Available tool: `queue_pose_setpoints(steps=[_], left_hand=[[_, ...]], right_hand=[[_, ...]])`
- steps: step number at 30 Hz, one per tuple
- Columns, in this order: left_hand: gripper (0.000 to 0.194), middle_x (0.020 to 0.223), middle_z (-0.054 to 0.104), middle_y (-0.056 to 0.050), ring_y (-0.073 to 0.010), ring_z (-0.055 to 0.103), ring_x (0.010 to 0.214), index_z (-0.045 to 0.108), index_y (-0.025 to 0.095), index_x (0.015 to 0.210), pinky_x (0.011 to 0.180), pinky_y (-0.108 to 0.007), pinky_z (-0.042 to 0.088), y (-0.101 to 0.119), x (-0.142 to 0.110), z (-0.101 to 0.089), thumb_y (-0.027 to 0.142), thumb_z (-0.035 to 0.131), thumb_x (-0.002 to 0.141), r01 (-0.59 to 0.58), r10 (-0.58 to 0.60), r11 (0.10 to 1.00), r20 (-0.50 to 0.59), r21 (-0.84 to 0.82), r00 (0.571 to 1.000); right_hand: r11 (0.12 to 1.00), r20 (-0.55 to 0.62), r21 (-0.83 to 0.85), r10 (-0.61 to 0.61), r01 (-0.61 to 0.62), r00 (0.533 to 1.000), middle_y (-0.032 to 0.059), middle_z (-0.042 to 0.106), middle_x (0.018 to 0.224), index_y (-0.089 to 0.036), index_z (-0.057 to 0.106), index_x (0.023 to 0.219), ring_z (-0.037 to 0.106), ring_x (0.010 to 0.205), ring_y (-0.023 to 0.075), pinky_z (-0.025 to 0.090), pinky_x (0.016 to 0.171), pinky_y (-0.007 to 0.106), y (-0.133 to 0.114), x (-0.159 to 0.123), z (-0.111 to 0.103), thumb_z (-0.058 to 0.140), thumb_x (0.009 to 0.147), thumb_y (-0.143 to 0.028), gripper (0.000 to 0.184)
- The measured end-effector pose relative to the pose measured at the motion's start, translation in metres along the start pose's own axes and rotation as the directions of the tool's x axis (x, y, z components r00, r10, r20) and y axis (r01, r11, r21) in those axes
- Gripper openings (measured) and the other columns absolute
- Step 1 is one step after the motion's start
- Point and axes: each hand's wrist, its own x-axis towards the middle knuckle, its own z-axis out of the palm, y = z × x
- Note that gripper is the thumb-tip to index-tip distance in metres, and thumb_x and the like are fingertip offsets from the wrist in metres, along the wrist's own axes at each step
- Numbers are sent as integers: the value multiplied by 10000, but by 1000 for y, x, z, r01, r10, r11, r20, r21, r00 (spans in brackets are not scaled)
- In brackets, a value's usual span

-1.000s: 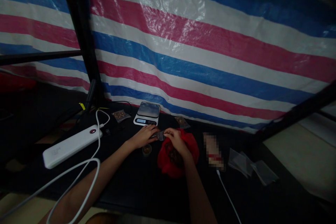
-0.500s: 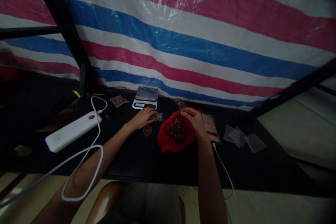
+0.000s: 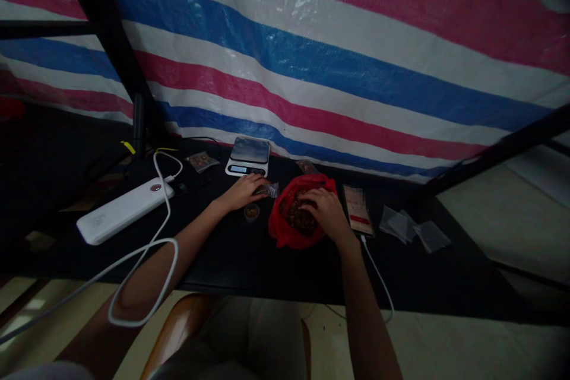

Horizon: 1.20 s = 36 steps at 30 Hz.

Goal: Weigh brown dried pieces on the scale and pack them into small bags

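My left hand point(image 3: 247, 190) lies low over the table in front of a white digital scale point(image 3: 247, 157), its fingers closed on a small clear plastic bag point(image 3: 272, 190). Just below that hand stands a small round cup point(image 3: 252, 212) with something brown inside. My right hand point(image 3: 325, 206) reaches into an open red plastic bag point(image 3: 285, 236), fingers apart over a heap of small brown pieces point(image 3: 297, 214). What those pieces are is too dark to tell. The fingertips touch the heap or hover just above it; I cannot tell which.
Filled clear bags point(image 3: 202, 161) lie left of the scale and behind the red bag. A phone point(image 3: 357, 211) on a white cable is to the right, beside several flat clear bags point(image 3: 430, 236). A white power bank point(image 3: 124, 211) with a looping cable lies left. Striped sheeting point(image 3: 312, 89) hangs behind.
My right hand has moved from the red bag's far rim down into the bag, and its fingers have spread. The phone is now more visible. My left hand stays at the small clear bag.
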Motion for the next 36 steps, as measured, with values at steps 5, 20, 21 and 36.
queue_pose_setpoints(steps=[5, 20, 21, 36], left_hand=[[356, 1084, 520, -71, -199, 476, 1010, 485, 204, 1114, 859, -324, 361, 3, -1, -5, 385, 471, 808, 3, -2, 1000, 18, -29, 1000], [409, 1090, 530, -65, -202, 480, 1019, 438, 210, 1165, 851, -319, 342, 2, 1, -6, 380, 494, 797, 13, -13, 1000, 33, 3, 999], [426, 1098, 526, -66, -207, 475, 1028, 433, 210, 1170, 855, -323, 338, 2, 1, -6, 383, 507, 788, 14, -14, 1000, 35, 7, 999], [492, 1110, 507, -83, -226, 441, 1063, 473, 177, 1111, 899, -353, 322, 7, 2, 7, 491, 522, 736, -73, 73, 997, 27, -5, 997]], right_hand=[[999, -25, -15, -43, 43, 999, 33, 616, 901, -215, 614, 876, 486, 905, 197, 293, 786, 322, -21, 25, 5, 491, 817, -208, 136], [995, -18, -94, 22, -24, 1000, 65, 560, 873, -208, 610, 861, 453, 854, 200, 312, 711, 306, -19, 40, 47, 409, 865, -239, 203], [998, -11, -56, 24, -25, 1000, 58, 557, 876, -214, 610, 858, 453, 866, 195, 317, 717, 297, -17, 39, 48, 416, 863, -240, 197], [991, 82, 133, 10, -20, 997, 36, 567, 806, -190, 635, 816, 487, 808, 171, 343, 748, 279, -20, 51, 85, 572, 735, -137, 116]])
